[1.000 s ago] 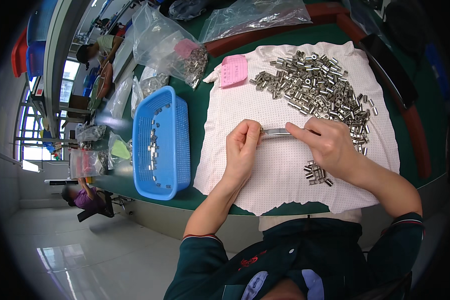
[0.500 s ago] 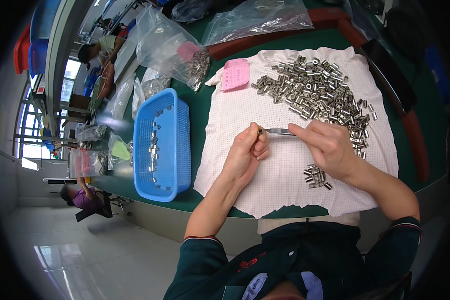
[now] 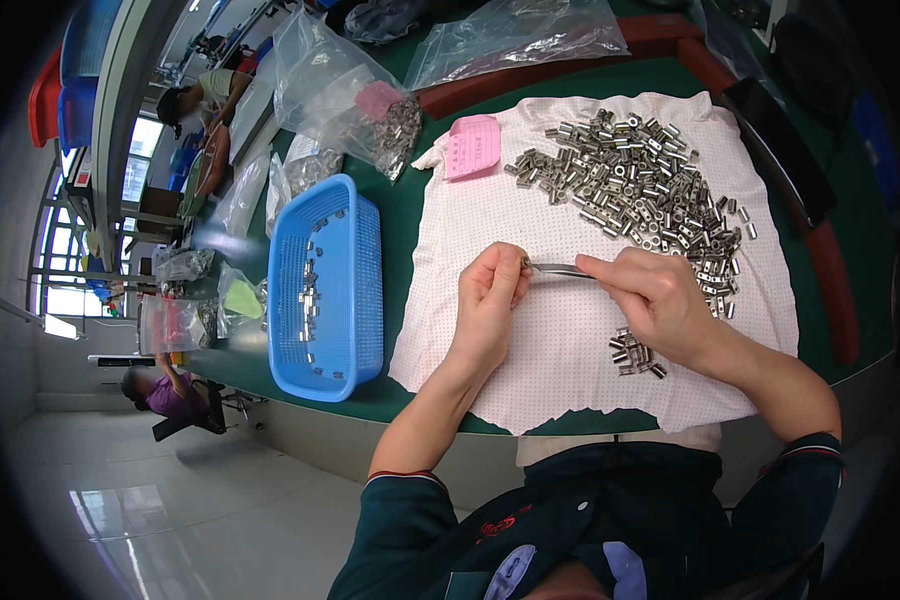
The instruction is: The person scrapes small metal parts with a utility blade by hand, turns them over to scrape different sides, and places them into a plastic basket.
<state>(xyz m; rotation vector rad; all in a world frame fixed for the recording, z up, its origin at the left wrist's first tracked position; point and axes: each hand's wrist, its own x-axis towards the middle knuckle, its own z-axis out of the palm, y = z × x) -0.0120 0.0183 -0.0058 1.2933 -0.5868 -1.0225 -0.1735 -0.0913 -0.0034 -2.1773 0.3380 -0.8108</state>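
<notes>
My left hand is closed, pinching a small metal cylinder between thumb and fingertips. Its end faces right. My right hand grips a slim silver metal tool, whose tip meets the end of the cylinder. Most of the tool's rear part is hidden in my palm, so its exact kind cannot be made out. Both hands hover over a white dotted cloth. A large heap of short metal cylinders covers its far right part, and a smaller group lies just below my right hand.
To the left stands a blue plastic basket with several metal pieces inside. A pink paper slip lies on the cloth's far left corner. Beyond are a clear bag of metal parts and a red-brown raised edge. Two people work farther left.
My left hand has turned slightly, its fingers curling out of sight behind the thumb. The tool has rotated and now shows a narrower side. My right hand has barely moved.
</notes>
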